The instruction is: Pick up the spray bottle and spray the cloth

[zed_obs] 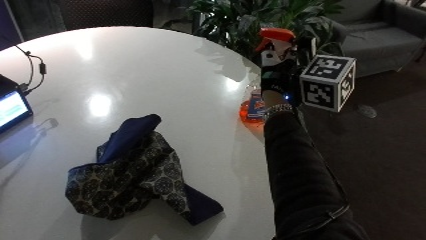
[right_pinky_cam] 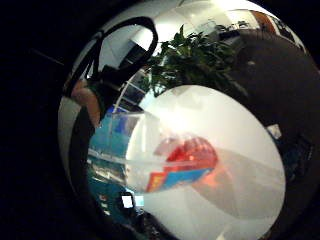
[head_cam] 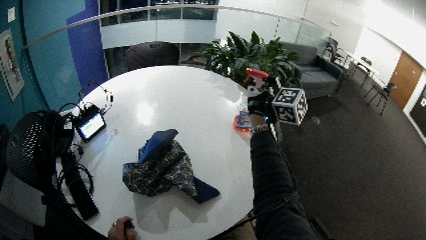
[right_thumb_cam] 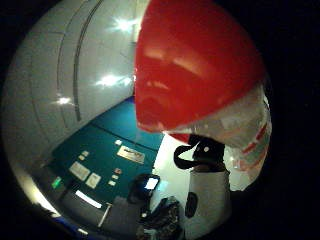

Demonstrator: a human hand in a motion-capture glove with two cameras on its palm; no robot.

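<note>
Spray bottle (zed_obs: 265, 75): upright at the far right edge of the table (zed_obs: 133, 65), red trigger head on top, orange liquid low in its clear body, base touching the tabletop or just above it, hard to tell which. Largest, the white round table. Next, on the table nearer the person, well apart from the bottle, a crumpled blue patterned cloth (zed_obs: 136, 172). Then the gloved right hand (zed_obs: 279, 75), grip curled round the bottle's neck. Tablet (zed_obs: 10, 107) at the table's left edge.
</note>
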